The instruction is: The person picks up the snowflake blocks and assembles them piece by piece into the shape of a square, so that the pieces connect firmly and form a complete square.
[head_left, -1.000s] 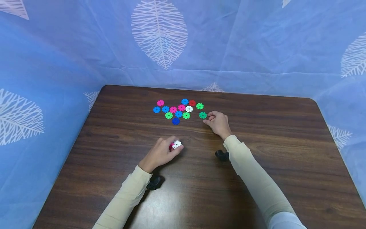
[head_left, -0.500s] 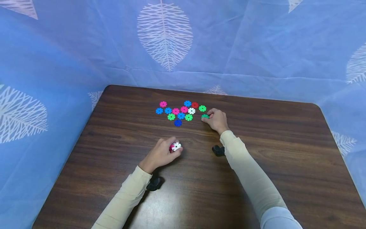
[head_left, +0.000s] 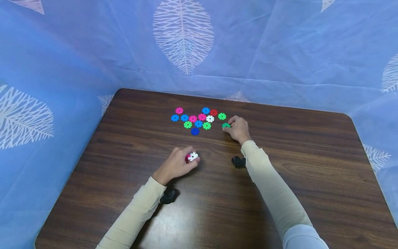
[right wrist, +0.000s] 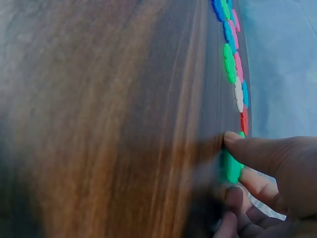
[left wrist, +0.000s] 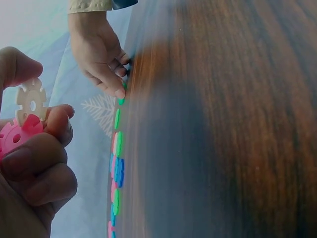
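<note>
My left hand [head_left: 177, 164] holds a white snowflake building disc [left wrist: 32, 101] joined to a pink one [left wrist: 19, 135]. In the left wrist view the thumb is at the top of the white disc and curled fingers lie around the pair; the pink disc is partly hidden. Farther back, at the right end of the scattered discs, my right hand [head_left: 240, 129] pinches a darker green disc [head_left: 226, 125] between thumb and fingers. The right wrist view shows the thumb over this green disc's edge [right wrist: 231, 167], with the fingers behind it.
Several notched discs lie flat near the far edge of the brown wooden table [head_left: 280, 166]: pink [head_left: 179, 110], blue [head_left: 195, 131], bright green [head_left: 206, 126], red [head_left: 214, 112] and white [head_left: 210, 119]. A blue leaf-patterned cloth [head_left: 124, 41] hangs behind.
My right hand has come in to the darker green disc, and its thumb and fingers have closed on it. The left hand keeps its joined discs almost in place. The head view has shifted slightly.
</note>
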The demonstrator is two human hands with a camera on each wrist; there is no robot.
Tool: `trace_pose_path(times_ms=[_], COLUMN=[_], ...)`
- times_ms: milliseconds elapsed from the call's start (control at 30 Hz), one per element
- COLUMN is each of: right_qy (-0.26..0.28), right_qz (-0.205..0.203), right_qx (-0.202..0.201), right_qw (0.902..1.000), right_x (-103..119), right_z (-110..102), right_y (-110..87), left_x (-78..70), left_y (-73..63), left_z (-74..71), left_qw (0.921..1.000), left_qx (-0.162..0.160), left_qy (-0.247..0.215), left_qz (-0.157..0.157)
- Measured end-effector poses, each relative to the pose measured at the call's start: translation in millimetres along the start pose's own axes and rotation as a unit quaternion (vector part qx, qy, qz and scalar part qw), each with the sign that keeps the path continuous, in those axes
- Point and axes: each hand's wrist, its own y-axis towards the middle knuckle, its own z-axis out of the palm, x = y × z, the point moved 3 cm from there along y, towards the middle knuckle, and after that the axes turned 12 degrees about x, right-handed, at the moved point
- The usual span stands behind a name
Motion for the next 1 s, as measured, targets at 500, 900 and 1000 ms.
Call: trace_pose_path(times_ms=[500,900,1000], right_qy=[0.031,0.167,0.201], right_qz=[-0.057,-0.146,-0.164], right_qx=[0.032,0.074,0.086], right_qw=[0.9974,0.9723,0.9618], right_x=[-14.9,-0.2,7.3], right_z=[-9.6,9.5,16.5], right_y=[-28.2,-87.3,-100.3], left_x=[0.9,-5.6,-6.4], left_y=[-2.4,2.8,3.3], left_z=[-8.2,-1.2,0.2], left_qw=[1.0,0.9998,0.9995], left_qx=[-0.003,0.016,0.024], left_qy=[-0.003,-0.012,-0.02], left_qz=[0.0,-0.004,-0.003])
